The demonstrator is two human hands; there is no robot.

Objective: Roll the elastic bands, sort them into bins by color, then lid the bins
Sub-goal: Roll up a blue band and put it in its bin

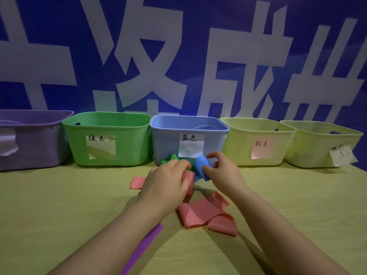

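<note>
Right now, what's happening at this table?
A person holds a partly curled blue band in front of the blue bin. The right hand pinches it, and the left hand curls its fingers onto the other edge. Pink bands, a green band and a purple band lie loose on the table. All five bins stand unlidded.

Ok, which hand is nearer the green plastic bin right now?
Left. The left hand lies just off the front right corner of the green plastic bin; the right hand, pinching the blue elastic band, is farther right, in front of the blue plastic bin.
</note>
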